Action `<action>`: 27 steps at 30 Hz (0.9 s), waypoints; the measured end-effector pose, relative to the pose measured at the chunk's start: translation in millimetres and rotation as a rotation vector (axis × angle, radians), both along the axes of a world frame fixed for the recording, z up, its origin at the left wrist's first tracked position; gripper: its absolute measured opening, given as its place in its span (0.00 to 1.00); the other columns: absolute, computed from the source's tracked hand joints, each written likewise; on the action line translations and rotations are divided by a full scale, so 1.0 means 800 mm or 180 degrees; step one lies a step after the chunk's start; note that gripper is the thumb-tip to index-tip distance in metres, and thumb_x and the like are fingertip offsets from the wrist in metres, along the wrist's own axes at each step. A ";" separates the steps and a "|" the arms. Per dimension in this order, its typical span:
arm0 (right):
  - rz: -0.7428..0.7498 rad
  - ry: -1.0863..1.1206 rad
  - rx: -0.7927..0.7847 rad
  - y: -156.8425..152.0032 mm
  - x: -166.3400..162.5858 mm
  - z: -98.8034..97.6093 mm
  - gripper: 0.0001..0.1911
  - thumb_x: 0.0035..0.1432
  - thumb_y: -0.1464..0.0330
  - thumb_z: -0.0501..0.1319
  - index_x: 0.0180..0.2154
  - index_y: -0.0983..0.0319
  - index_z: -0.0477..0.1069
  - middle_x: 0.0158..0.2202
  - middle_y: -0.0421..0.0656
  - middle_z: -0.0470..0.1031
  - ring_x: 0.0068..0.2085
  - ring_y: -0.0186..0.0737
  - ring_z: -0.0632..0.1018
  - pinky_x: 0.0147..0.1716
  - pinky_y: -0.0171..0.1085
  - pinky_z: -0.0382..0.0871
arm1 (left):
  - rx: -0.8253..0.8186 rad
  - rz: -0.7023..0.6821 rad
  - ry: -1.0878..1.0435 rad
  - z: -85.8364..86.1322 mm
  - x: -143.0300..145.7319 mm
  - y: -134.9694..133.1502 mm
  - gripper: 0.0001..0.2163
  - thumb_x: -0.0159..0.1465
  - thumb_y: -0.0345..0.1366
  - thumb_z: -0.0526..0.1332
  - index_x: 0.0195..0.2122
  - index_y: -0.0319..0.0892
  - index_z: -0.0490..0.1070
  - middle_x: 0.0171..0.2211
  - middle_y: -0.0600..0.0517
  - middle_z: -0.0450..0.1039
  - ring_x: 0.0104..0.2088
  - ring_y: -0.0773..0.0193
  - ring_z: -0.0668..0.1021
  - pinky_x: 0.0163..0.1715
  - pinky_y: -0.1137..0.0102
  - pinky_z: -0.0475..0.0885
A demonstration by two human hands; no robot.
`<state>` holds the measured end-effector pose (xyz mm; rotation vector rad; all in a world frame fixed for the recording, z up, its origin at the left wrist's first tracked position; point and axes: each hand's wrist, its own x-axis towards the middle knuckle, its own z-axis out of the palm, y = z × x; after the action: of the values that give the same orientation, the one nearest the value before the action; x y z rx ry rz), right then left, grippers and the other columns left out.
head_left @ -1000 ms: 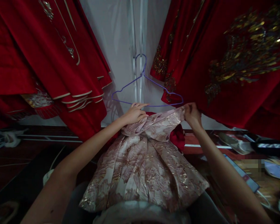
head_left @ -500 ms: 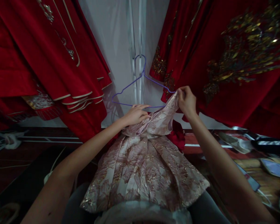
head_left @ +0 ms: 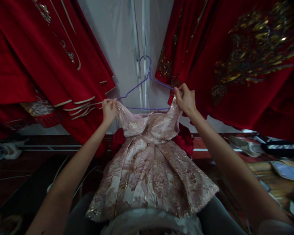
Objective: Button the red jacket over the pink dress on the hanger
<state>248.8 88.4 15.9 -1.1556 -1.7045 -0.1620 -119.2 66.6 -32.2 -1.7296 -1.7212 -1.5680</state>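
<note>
A pale pink brocade dress [head_left: 147, 173] with a gold floral pattern lies over my lap, its bodice raised toward a purple wire hanger [head_left: 137, 85]. The hanger's hook hangs on a white metal pole. My left hand [head_left: 110, 109] pinches the left shoulder strap at the hanger's left end. At the other end, my right hand [head_left: 186, 99] pinches the right strap. Both straps are over the hanger's ends, and its lower bar shows just above the neckline. My fingers partly hide the strap tops.
Red garments with trim [head_left: 88, 75] hang on the left, and a red garment with gold sequins [head_left: 237, 94] hangs on the right. White poles [head_left: 144, 36] stand in front of a pale wall. A phone [head_left: 287, 171] lies on a wooden surface at lower right.
My left hand has moved from the bodice's neckline out to the left strap, bringing it onto the hanger's left end. The right hand keeps its strap and has shifted slightly left.
</note>
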 end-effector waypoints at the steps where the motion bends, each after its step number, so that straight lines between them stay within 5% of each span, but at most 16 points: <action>1: 0.0014 0.0010 0.0001 0.001 0.000 0.000 0.25 0.62 0.48 0.43 0.37 0.59 0.66 0.31 0.46 0.72 0.36 0.47 0.74 0.46 0.51 0.59 | -0.0047 0.0207 -0.0059 -0.007 -0.017 0.000 0.17 0.65 0.44 0.50 0.31 0.38 0.73 0.36 0.46 0.70 0.43 0.60 0.71 0.49 0.67 0.63; 6: 0.0026 0.0030 0.0032 0.004 -0.001 -0.002 0.26 0.61 0.46 0.43 0.36 0.59 0.66 0.30 0.45 0.72 0.35 0.47 0.74 0.43 0.48 0.62 | -0.1051 0.0282 -0.0034 -0.037 -0.057 -0.006 0.19 0.63 0.45 0.50 0.21 0.40 0.67 0.22 0.50 0.67 0.31 0.61 0.72 0.35 0.71 0.64; 9: 0.0024 0.0022 0.0030 0.003 0.000 -0.001 0.27 0.61 0.45 0.43 0.36 0.59 0.66 0.29 0.45 0.72 0.34 0.46 0.74 0.43 0.48 0.62 | -0.1073 0.0105 -0.0122 -0.042 -0.058 0.001 0.19 0.63 0.45 0.48 0.20 0.40 0.65 0.20 0.51 0.65 0.26 0.64 0.69 0.29 0.72 0.62; 13: 0.0051 0.0023 0.0042 0.001 0.001 0.004 0.28 0.59 0.44 0.44 0.35 0.59 0.67 0.29 0.45 0.72 0.33 0.46 0.74 0.43 0.48 0.63 | -0.0609 -0.0213 -0.0250 -0.023 -0.049 0.019 0.18 0.64 0.45 0.48 0.22 0.41 0.66 0.23 0.51 0.67 0.29 0.65 0.69 0.32 0.73 0.63; 21: 0.0107 0.0024 -0.0070 -0.005 0.003 0.006 0.27 0.59 0.44 0.44 0.35 0.59 0.68 0.27 0.44 0.70 0.31 0.43 0.72 0.42 0.46 0.64 | -0.0455 -0.1144 0.0389 0.053 0.005 0.023 0.20 0.63 0.50 0.51 0.27 0.40 0.72 0.26 0.52 0.70 0.32 0.65 0.70 0.34 0.73 0.64; 24: 0.0135 0.0062 -0.0089 -0.002 0.006 0.005 0.27 0.59 0.44 0.46 0.35 0.58 0.68 0.27 0.43 0.69 0.30 0.42 0.71 0.42 0.45 0.65 | -0.0801 -0.1335 0.0203 0.057 0.002 0.023 0.22 0.61 0.53 0.52 0.28 0.38 0.73 0.26 0.53 0.70 0.31 0.65 0.71 0.32 0.74 0.64; 27: 0.0190 0.0105 -0.0138 0.004 0.007 0.001 0.26 0.58 0.44 0.46 0.35 0.58 0.68 0.26 0.42 0.68 0.29 0.41 0.70 0.40 0.44 0.65 | -0.1060 -0.1153 -0.0865 0.034 -0.016 0.023 0.25 0.64 0.53 0.46 0.33 0.37 0.72 0.28 0.49 0.72 0.31 0.64 0.73 0.31 0.73 0.67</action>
<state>254.5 91.6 17.1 -1.1317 -1.7185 -0.0690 -131.8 85.1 -5.3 -2.1763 -1.9753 -1.8187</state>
